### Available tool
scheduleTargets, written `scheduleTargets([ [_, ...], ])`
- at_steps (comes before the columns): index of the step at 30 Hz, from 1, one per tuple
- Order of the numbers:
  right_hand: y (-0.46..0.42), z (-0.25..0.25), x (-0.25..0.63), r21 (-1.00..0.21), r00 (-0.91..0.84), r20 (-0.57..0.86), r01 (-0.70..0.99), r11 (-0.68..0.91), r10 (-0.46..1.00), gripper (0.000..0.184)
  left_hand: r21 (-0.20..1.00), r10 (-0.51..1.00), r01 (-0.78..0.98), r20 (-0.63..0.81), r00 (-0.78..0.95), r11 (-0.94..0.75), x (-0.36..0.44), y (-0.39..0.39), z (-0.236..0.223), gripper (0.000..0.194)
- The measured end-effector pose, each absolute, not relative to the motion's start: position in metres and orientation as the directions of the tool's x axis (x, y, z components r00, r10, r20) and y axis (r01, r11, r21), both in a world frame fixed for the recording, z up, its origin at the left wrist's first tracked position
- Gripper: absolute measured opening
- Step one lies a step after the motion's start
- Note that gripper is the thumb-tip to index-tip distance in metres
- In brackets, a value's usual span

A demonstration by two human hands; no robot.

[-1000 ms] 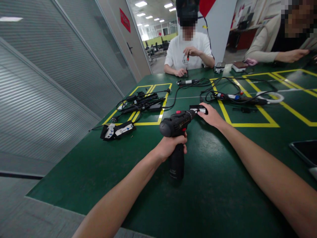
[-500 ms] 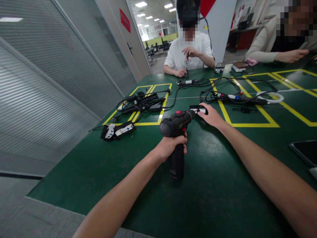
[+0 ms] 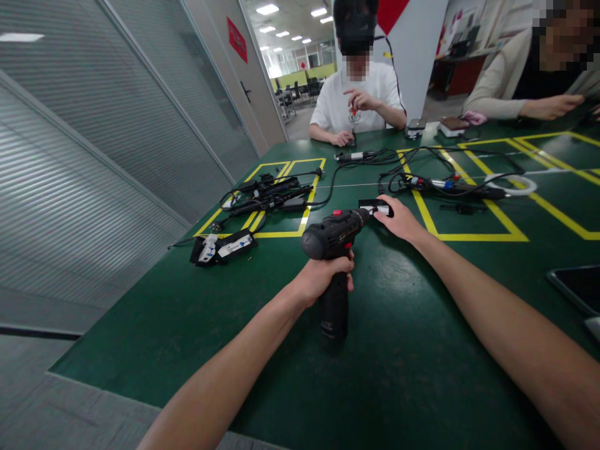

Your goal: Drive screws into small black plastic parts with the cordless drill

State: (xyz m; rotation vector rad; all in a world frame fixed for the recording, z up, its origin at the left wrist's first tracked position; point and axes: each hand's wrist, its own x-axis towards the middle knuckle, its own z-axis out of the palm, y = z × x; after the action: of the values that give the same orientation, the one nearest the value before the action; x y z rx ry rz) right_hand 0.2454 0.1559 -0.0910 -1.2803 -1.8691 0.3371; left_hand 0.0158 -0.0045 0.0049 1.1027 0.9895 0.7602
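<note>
My left hand [image 3: 323, 278] is wrapped round the grip of a black cordless drill [image 3: 332, 234] with red buttons. The drill's chuck points away from me and to the right, at a small black-and-white block [image 3: 368, 204]. Whether its bit touches the block I cannot make out. My right hand [image 3: 397, 219] holds that block by its right end, low over the green table [image 3: 398, 350]. The fingertips lie on its top and front side.
Black cables and tools [image 3: 276, 197] lie in a yellow-taped area on the left, with a black-and-white pouch [image 3: 222, 247] in front. More cabled tools [image 3: 440, 184] and a white ring [image 3: 525, 184] are at the right. Across the table sits a person in white [image 3: 328, 100]; another person's sleeve [image 3: 497, 90] shows beyond.
My hands, the drill and the block stay in place. Across the table, the person in white has shifted the raised hand slightly.
</note>
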Motion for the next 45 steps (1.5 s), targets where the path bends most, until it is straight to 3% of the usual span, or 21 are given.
scheduleTargets([
  [45,0.1545,-0.0892,0.2451,-0.624,-0.14,0.457,0.653,0.429,0.879,0.047,0.954,0.885,-0.024,-0.269,0.381,0.3,0.0149,-0.002,0.0046,0.018],
])
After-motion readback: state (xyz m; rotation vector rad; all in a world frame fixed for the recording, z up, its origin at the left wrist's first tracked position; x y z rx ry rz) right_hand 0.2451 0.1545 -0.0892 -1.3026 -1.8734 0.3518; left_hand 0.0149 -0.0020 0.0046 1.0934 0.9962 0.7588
